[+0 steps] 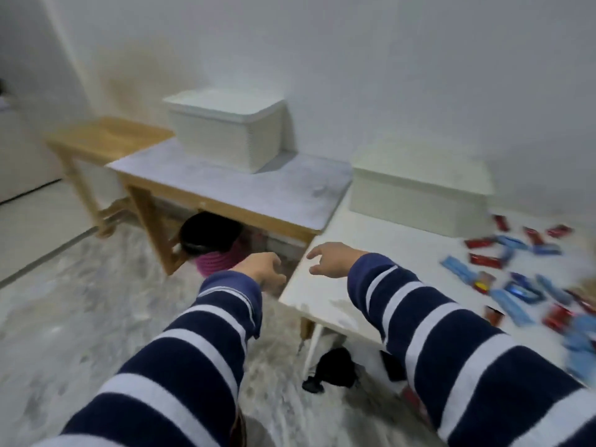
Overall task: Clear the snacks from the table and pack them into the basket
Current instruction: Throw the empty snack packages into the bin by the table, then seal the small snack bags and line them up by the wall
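Barely begun, by the look of it: red and blue snacks [522,275] lie scattered over the right side of the white table [325,285], none visibly packed. White basket [419,195] at the table's back edge, well apart from both hands, inside hidden. Left hand [264,269] and right hand [335,259] stretched forward, fingers loosely spread, holding nothing. No readable writing on the wrappers, too blurred
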### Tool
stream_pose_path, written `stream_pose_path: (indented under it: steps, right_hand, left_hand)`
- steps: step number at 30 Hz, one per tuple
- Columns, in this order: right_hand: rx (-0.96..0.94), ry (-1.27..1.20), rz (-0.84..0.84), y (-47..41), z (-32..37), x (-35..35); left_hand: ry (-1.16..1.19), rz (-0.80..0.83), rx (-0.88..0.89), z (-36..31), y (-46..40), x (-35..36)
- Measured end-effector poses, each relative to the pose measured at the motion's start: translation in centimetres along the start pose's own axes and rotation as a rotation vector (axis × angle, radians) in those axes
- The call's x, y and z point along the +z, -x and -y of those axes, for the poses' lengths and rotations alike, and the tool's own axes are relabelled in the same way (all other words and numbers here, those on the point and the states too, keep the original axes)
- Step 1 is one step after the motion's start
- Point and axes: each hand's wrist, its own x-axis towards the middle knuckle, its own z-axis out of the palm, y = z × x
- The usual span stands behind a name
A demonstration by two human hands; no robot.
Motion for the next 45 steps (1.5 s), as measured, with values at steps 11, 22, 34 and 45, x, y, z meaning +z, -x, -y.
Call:
stream_pose_path:
  steps: [11, 22, 34, 45]
  right_hand:
    - [0.472, -0.138, -0.195, 18.0, -22.4, -2.7]
    - [0.654, -0.203, -0.224, 31.6, -41.8, -1.7]
    - [0.735, -0.465, -0.294, 33.1, -56.6, 0.8]
    - [0.675, -0.528, -0.288, 24.1, -67.7, -1.9]
  left_hand:
    - [-0.131, 0.090, 0.439, -27.2, -0.6, 6.8]
    - [-0.130, 0.211, 0.656, -50.5, 1.9, 18.8]
    - [-0.125, 0.310, 0.553, -61.6, -4.0, 26.4]
    - [0.224, 0.259, 0.320, -68.3, -14.4, 31.6]
